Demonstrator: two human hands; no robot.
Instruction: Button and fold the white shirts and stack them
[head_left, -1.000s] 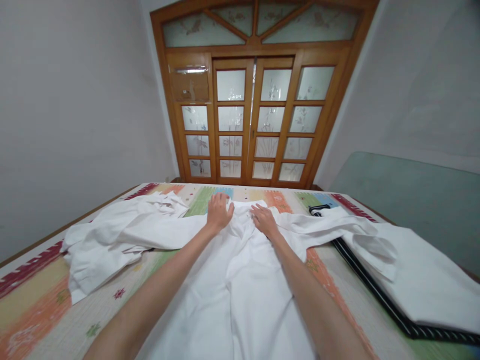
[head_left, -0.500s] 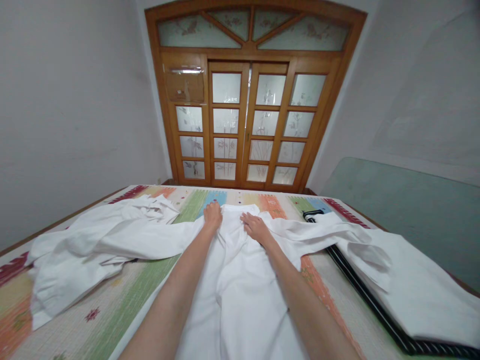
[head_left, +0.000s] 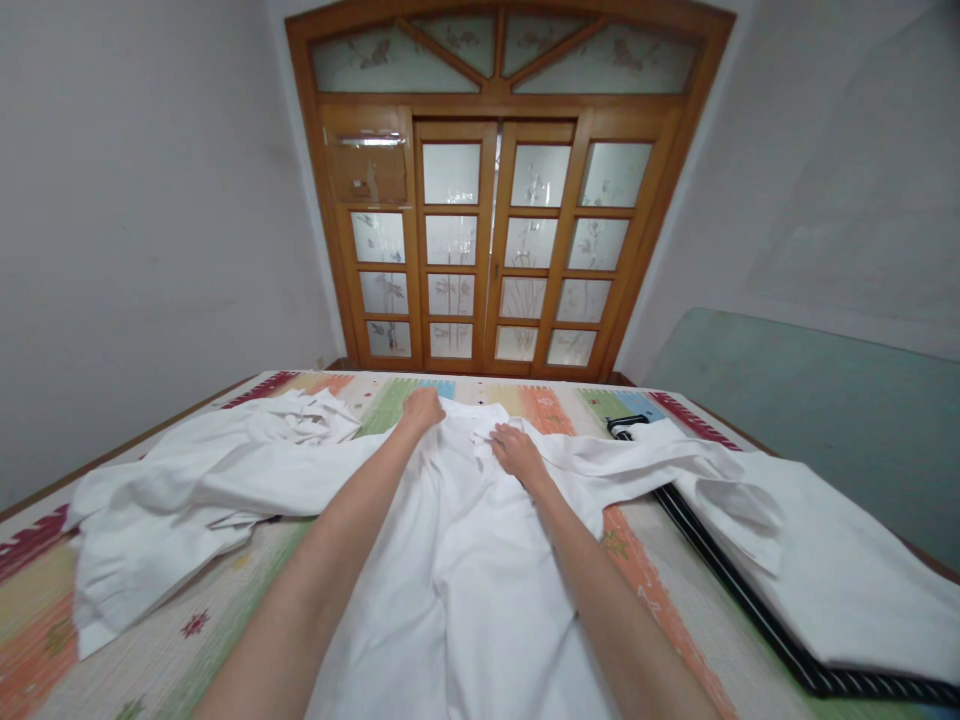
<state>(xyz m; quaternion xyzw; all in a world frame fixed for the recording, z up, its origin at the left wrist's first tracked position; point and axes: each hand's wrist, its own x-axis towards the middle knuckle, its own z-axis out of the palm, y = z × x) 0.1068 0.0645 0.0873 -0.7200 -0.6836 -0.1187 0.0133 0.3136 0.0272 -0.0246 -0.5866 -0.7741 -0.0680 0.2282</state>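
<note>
A white shirt (head_left: 457, 560) lies spread in front of me, its collar end away from me and its sleeves stretched out to both sides. My left hand (head_left: 424, 408) is closed on the cloth at the left shoulder, near the collar. At the right side of the neck, my right hand (head_left: 516, 450) pinches the fabric by the collar; its fingertips are partly lost in the folds. Wrinkles run down the shirt's front between my forearms.
On the left, another white garment (head_left: 157, 520) lies crumpled under the sleeve. A folded white garment (head_left: 832, 560) rests to the right with black striped fabric (head_left: 739, 580) along its edge. Beneath is a colourful patterned bedspread (head_left: 247, 590). A green headboard-like panel (head_left: 810, 400) stands at right.
My left hand has shifted slightly left and away from me, drawing the shirt's shoulder and collar leftward. My right hand stays nearly in place at the collar.
</note>
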